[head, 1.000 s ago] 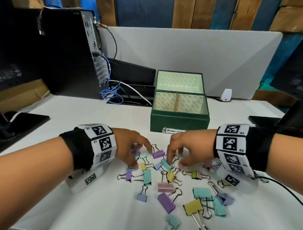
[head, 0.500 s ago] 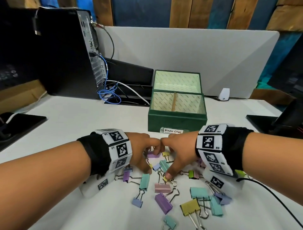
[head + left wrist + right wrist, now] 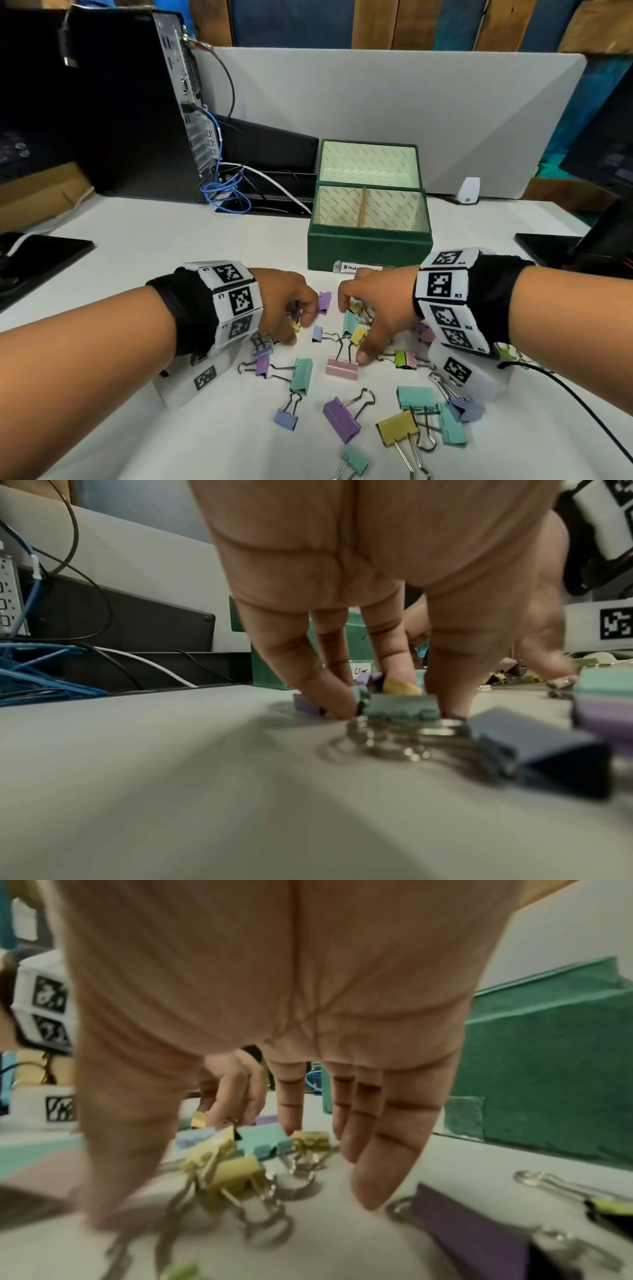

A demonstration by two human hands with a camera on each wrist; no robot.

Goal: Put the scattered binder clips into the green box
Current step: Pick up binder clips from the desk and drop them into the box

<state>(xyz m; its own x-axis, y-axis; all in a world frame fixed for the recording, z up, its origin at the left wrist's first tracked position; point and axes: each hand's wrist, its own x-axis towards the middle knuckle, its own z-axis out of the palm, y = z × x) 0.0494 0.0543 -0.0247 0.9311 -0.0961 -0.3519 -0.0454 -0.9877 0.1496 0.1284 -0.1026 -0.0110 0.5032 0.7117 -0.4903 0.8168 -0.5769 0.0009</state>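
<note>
Several pastel binder clips lie scattered on the white table in front of the open green box [image 3: 370,250]. My left hand [image 3: 298,325] is arched over the pile's far left, and its thumb and fingers pinch a small teal clip [image 3: 400,708], with a yellow clip [image 3: 400,688] under the palm. A purple clip [image 3: 324,301] lies just beyond its fingers. My right hand [image 3: 354,329] straddles a teal clip [image 3: 350,322] and a yellow clip [image 3: 358,335]. Its fingers [image 3: 373,1164] are fairly straight, its thumb tip is down beside a pink clip [image 3: 342,368], and it grips nothing.
A computer tower [image 3: 137,102] with blue cables [image 3: 222,192] stands at the back left, in front of a grey partition [image 3: 376,113]. Black pads lie at the left edge [image 3: 41,253] and the right edge [image 3: 555,246]. Larger clips [image 3: 341,419] lie nearer me. A black cable [image 3: 582,394] trails from my right wrist.
Both hands drew together over the far side of the pile until they touched, then parted a little. The left fingers have curled in on small clips.
</note>
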